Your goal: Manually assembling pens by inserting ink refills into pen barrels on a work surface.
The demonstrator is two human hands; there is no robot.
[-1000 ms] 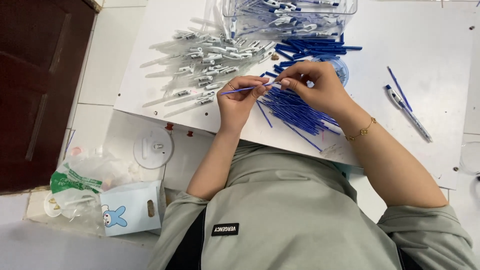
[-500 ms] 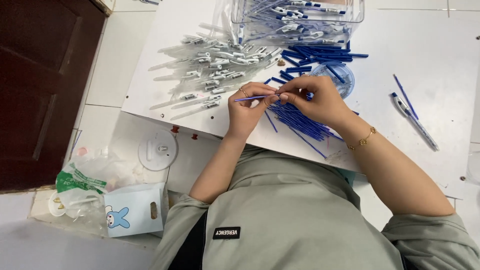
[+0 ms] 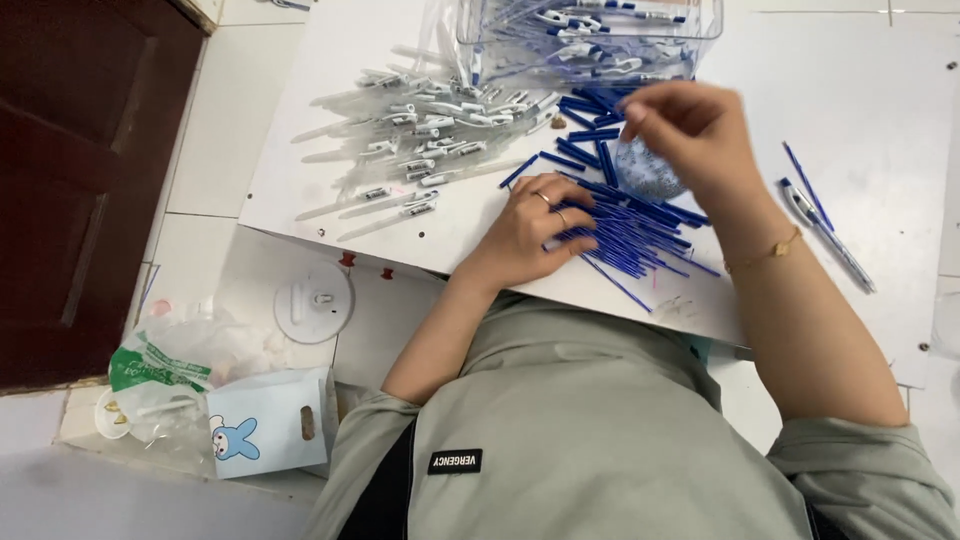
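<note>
My left hand (image 3: 535,225) lies flat on a loose heap of thin blue pen refills (image 3: 640,225), with its fingertips and thumb touching them. My right hand (image 3: 690,130) hovers higher, over a small round clear tub (image 3: 645,172). Its fingers are loosely curled and nothing shows in them. Short dark blue pieces (image 3: 590,120) lie just left of that hand. All of this sits on a white sheet (image 3: 880,90) on the floor.
A pile of clear pen barrels (image 3: 420,150) lies at the left of the sheet. A clear plastic box (image 3: 590,35) of pens stands at the far edge. One finished pen (image 3: 825,235) and a single refill (image 3: 805,185) lie to the right. A dark wooden door (image 3: 90,180), plastic bags (image 3: 165,365) and a small rabbit-print carton (image 3: 265,420) are at the left.
Both hands were pinching one blue refill between them. Now the left hand has dropped onto the refill heap and the right hand has moved up and away, with no refill between them.
</note>
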